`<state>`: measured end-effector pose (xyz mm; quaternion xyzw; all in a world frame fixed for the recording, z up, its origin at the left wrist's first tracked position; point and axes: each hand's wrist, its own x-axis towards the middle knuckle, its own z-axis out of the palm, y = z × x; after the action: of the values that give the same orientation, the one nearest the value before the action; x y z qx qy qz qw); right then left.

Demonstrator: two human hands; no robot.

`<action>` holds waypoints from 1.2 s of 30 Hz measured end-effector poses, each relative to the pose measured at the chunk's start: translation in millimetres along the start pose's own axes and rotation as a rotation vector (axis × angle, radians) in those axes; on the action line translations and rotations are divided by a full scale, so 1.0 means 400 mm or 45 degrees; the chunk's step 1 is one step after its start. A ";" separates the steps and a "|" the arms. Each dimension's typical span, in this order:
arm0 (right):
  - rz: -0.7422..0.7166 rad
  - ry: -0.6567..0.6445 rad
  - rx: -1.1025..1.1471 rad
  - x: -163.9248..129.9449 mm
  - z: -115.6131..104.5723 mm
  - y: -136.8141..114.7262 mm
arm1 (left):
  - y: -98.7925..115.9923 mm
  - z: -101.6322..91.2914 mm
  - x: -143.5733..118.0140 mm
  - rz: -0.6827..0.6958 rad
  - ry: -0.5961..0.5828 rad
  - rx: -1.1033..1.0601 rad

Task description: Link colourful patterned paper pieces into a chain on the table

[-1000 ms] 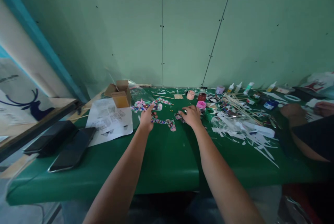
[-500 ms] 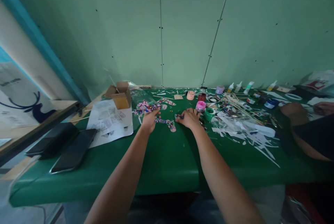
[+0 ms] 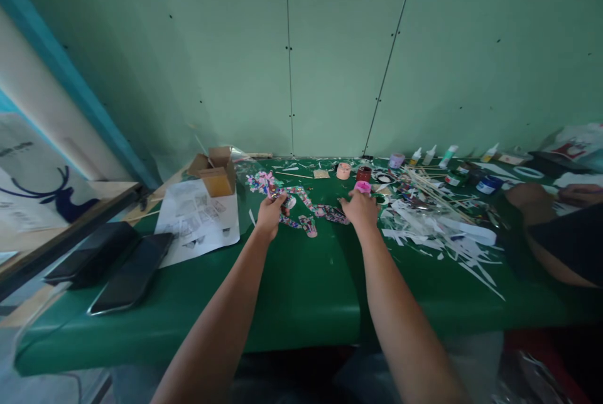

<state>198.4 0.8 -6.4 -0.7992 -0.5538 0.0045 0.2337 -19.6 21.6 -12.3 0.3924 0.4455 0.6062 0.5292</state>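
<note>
In the head view my left hand (image 3: 269, 215) is closed on a decorated cut-out (image 3: 259, 183), covered in pink flower-like bits and small colourful beads or sequins. Its beaded arms reach right, one of them ending in a pale pink tip (image 3: 309, 227). Beside them, on the green tabletop, lies a separate-looking speckled piece (image 3: 335, 214); whether it joins the cut-out I cannot tell. My right hand (image 3: 362, 208) is just past that piece's right end, thumb apart from the other fingers, nothing visible in it. It is in front of the pink paint jar (image 3: 362, 186) and partly covers a green jar.
A printed sheet (image 3: 198, 218) and an open cardboard box (image 3: 219, 181) are at left, near a dark phone (image 3: 134, 272). White paper strips (image 3: 438, 234), wooden sticks (image 3: 436, 189) and glue bottles (image 3: 429, 156) lie right. Another person's arm (image 3: 556, 240) rests at far right.
My right hand has moved right, off the speckled piece, which now lies uncovered by the beaded arms. The cut-out in my left hand has turned slightly, its beaded arms sitting lower.
</note>
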 end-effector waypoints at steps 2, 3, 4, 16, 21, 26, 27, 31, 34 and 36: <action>0.057 -0.152 -0.078 0.001 0.000 0.013 | 0.000 0.001 0.000 -0.011 0.029 -0.020; 0.069 -0.204 -0.107 0.001 0.002 0.016 | 0.002 0.002 -0.001 -0.017 0.047 -0.045; 0.074 -0.237 -0.123 0.002 0.006 0.016 | 0.004 0.003 -0.002 -0.017 0.061 -0.075; -0.420 -0.150 0.630 0.000 0.028 -0.023 | -0.009 0.002 0.009 0.099 0.101 -0.183; -0.463 -0.326 0.618 -0.049 0.048 -0.089 | 0.000 0.010 0.006 0.131 0.208 -0.255; -0.507 -0.229 0.269 -0.087 0.046 -0.124 | -0.007 0.015 0.001 0.144 0.113 -0.259; -0.504 -0.203 0.224 -0.092 0.045 -0.127 | -0.010 0.016 0.000 0.148 0.098 -0.251; -0.510 -0.171 0.108 -0.102 0.039 -0.134 | -0.013 0.018 -0.007 0.152 0.072 -0.188; -0.507 -0.170 0.046 -0.104 0.036 -0.135 | -0.011 0.019 -0.009 0.149 0.098 -0.117; -0.507 -0.160 -0.003 -0.104 0.034 -0.135 | -0.011 0.019 -0.008 0.155 0.137 -0.050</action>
<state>131.3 -16.1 -8.4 -0.6725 -0.7141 0.0073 0.1941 -10.7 19.6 -14.2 0.3749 0.4367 0.6661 0.4743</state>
